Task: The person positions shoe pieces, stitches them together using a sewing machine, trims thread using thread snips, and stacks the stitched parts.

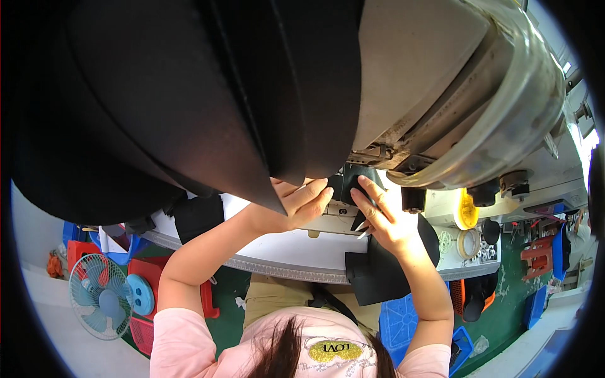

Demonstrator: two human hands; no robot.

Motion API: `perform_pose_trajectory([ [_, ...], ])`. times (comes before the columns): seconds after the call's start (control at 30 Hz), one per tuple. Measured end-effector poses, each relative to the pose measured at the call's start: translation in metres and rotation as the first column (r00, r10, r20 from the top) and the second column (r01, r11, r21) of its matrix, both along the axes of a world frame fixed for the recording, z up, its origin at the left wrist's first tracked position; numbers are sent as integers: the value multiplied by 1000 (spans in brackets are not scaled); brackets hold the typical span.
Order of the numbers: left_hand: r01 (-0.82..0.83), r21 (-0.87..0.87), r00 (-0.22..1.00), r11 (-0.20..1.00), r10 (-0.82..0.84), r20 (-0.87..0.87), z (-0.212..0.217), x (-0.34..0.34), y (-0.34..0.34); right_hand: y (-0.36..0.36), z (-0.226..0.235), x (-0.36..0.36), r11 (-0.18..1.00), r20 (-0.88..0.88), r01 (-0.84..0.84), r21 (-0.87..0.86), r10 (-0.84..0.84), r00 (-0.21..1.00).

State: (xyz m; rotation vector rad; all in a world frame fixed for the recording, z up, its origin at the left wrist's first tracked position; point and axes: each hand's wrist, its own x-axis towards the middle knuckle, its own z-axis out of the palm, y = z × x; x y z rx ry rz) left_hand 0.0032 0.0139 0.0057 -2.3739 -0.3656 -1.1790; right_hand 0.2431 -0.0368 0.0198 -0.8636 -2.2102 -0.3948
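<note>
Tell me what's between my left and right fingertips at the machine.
In the head view, black material lies between the fingertips of your left hand and right hand, beside the machine.

Matt black sheet (381, 274), glossy pale machine head (466, 94), smooth white tabletop (283, 247)

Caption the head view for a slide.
Left hand and right hand at black sheet material below the sewing machine head, with a blue fan at lower left.
</note>
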Motion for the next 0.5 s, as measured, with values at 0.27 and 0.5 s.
perform_pose_trajectory([
  [0.27,201,-657,969,727,-48,244,9,8,13,26,-20,15,979,-98,52,-199,-72,993],
  [0.5,47,-441,989,896,19,145,-13,2,35,32,-32,40,907,59,331,-261,-328,943],
])
